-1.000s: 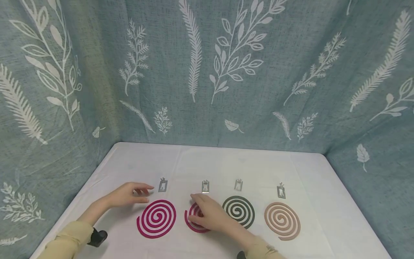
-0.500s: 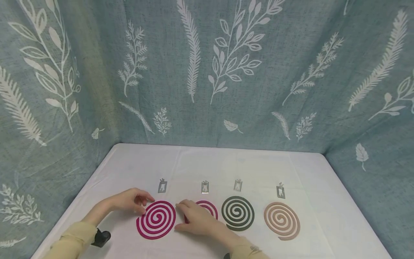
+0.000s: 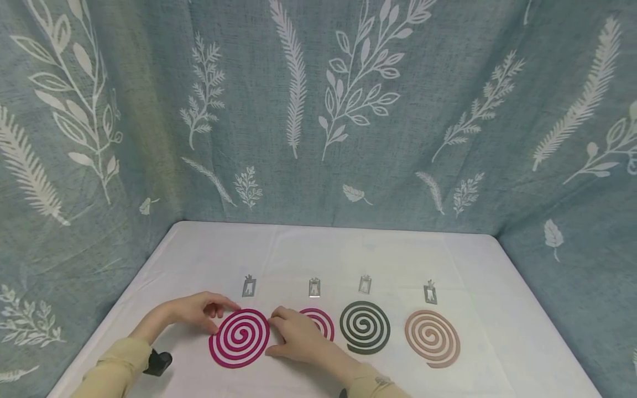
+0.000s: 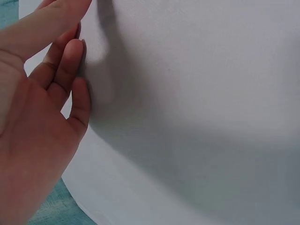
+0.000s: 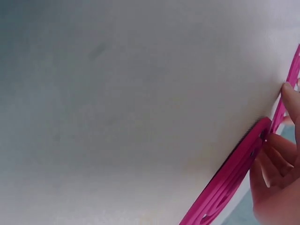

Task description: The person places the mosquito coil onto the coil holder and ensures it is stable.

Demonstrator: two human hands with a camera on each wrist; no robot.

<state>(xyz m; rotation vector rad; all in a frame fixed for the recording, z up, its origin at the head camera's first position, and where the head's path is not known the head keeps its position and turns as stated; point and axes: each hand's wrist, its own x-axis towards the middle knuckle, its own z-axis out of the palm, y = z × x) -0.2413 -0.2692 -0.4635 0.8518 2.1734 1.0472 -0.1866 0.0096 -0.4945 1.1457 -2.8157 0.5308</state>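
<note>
A magenta spiral mosquito coil (image 3: 240,338) lies flat on the white table between both hands. At its left edge my left hand (image 3: 196,310) touches with thumb and forefinger tips, the other fingers bent loosely under the palm. My right hand (image 3: 301,338) reaches the right edge of that coil with thumb and forefinger apart. Beneath the right hand a second magenta coil (image 3: 325,321) is partly hidden. The right wrist view shows the thumb at the first coil's rim (image 5: 293,70) and the other fingers beside the second coil (image 5: 225,183).
Further right lie a dark green coil (image 3: 365,327) and a tan coil (image 3: 433,338). Behind the coils is a row of small metal coil stands (image 3: 314,287). A blue-green curtain (image 3: 318,110) with white leaf patterns surrounds the white-covered table (image 3: 388,249).
My right hand has moved left from over the second magenta coil to the first one's right edge. My left hand has come down to that coil's left edge.
</note>
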